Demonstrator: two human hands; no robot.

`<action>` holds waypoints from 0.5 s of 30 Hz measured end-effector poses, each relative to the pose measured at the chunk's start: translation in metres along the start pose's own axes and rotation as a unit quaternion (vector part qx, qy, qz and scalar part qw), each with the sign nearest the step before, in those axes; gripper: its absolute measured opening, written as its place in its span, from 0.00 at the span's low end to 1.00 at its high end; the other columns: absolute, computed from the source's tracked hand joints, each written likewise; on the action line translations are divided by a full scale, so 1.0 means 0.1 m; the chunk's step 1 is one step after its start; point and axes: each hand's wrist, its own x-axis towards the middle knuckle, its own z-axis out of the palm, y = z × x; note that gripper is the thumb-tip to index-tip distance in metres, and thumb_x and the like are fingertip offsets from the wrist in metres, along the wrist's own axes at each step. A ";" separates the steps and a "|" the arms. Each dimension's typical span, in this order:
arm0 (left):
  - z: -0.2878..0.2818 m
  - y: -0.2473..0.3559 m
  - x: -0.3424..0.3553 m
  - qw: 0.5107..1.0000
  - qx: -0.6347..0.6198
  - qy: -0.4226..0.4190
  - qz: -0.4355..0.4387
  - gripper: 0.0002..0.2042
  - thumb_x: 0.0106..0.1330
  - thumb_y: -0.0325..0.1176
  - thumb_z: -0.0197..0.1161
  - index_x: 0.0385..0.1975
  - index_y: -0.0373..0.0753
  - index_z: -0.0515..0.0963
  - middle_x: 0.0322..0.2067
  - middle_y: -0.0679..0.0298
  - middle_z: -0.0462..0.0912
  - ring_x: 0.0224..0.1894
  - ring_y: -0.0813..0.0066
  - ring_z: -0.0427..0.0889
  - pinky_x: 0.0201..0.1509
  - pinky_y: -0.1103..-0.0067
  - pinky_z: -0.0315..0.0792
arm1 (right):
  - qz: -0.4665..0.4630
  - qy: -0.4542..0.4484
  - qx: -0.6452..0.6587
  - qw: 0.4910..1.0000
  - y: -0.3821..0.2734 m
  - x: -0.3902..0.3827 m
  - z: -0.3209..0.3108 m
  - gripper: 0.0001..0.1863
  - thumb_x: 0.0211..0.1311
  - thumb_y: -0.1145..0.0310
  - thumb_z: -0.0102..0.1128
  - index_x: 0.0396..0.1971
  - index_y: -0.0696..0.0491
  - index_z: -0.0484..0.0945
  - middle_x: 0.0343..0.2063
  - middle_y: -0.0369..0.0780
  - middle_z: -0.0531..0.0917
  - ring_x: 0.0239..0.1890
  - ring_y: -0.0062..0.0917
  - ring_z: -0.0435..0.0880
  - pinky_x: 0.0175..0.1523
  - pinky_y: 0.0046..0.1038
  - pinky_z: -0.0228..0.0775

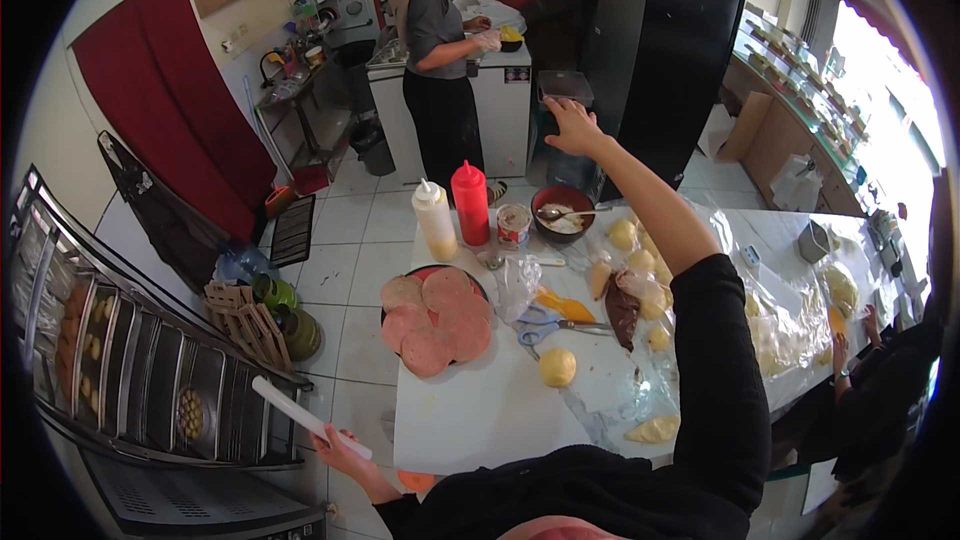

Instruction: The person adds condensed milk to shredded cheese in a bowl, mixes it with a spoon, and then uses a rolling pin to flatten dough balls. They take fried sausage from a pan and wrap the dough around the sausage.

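My left hand is low at the left of the white table and grips a long white flat strip that points up-left toward the tray rack. My right hand is stretched far out over the table's back end, fingers apart and holding nothing, close to a grey box beside the tall black cabinet. On the table lie a dark plate of round pink meat slices, a dough ball and blue-handled scissors.
A white squeeze bottle, a red one, a can and a bowl with a spoon stand at the table's back. Plastic bags with dough pieces cover its right. A tray rack stands left. One person works at a white freezer; another's hand is at right.
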 end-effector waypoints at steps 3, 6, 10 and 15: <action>-0.12 -0.08 0.09 0.999 0.007 0.040 0.002 0.17 0.58 0.34 0.55 0.45 0.35 0.65 0.26 0.67 0.68 0.18 0.82 0.66 0.17 0.86 0.60 | 0.028 -0.011 0.040 0.999 0.24 0.41 0.03 0.47 0.39 0.56 0.65 0.60 0.45 0.49 0.52 0.50 0.64 0.56 0.43 0.62 0.55 0.53 0.54; -0.12 -0.15 0.13 0.998 0.014 0.054 0.011 0.19 0.57 0.40 0.57 0.44 0.36 0.66 0.27 0.66 0.70 0.19 0.81 0.68 0.19 0.85 0.60 | 0.048 -0.034 0.062 0.996 0.58 0.72 -0.05 0.48 0.39 0.58 0.64 0.61 0.46 0.46 0.44 0.52 0.73 0.50 0.43 0.70 0.55 0.38 0.61; -0.23 -0.07 0.15 0.993 0.026 0.113 0.004 0.19 0.59 0.35 0.54 0.48 0.34 0.64 0.26 0.66 0.69 0.18 0.82 0.66 0.18 0.85 0.60 | 0.089 -0.133 0.124 0.979 0.34 0.87 -0.09 0.48 0.43 0.66 0.61 0.62 0.43 0.40 0.38 0.52 0.76 0.28 0.37 0.81 0.38 0.32 0.74; -0.27 -0.12 0.20 0.991 0.030 0.132 0.009 0.19 0.59 0.35 0.54 0.48 0.34 0.64 0.24 0.66 0.69 0.19 0.82 0.66 0.18 0.85 0.60 | 0.097 -0.139 0.071 0.983 0.13 0.95 -0.15 0.45 0.44 0.73 0.54 0.62 0.41 0.39 0.41 0.50 0.75 0.23 0.33 0.81 0.30 0.31 0.75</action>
